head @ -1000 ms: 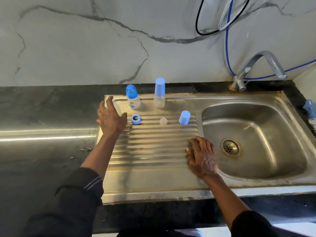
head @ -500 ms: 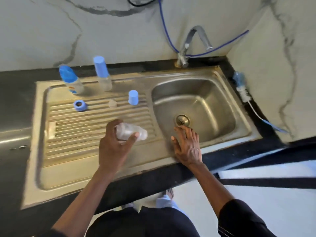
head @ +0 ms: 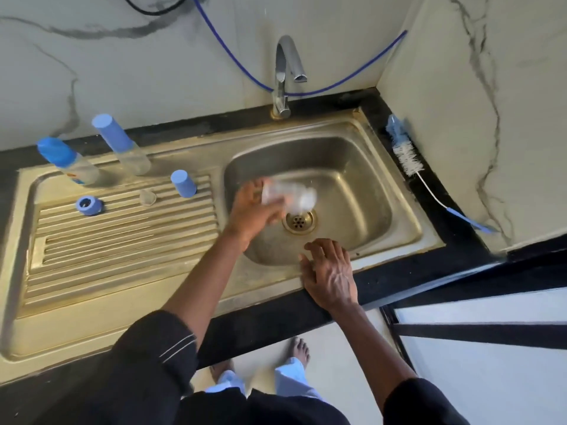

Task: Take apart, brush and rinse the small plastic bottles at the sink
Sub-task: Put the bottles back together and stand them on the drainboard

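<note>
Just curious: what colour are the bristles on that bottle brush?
The bottle brush has white bristles, blue-tipped; head view.

Cap (head: 183, 183), ring (head: 88, 205) blue; bottle (head: 290, 194) clear; brush (head: 404, 151) bristles blue-white; sink (head: 122, 317) yellowish steel; wall (head: 153, 56) white, grey-veined; counter (head: 399, 279) black.

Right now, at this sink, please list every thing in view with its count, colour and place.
clear plastic bottle body: 1, transparent, held over the basin
small bottle with domed blue cap: 1, clear, behind drainboard, left
small bottle with tall blue cap: 1, clear, right of it
loose blue plastic cap: 1, blue, drainboard
blue plastic screw ring: 1, blue, drainboard, left
clear soft teat: 1, transparent, between ring and cap
bristled bottle brush: 1, blue-white, black counter, right
stainless steel sink: 1, yellowish, in counter
chrome tap: 1, silver, behind basin
blue hose: 1, blue, along wall
left hand: 1, grips bottle body
right hand: 1, flat on sink's front rim
</note>
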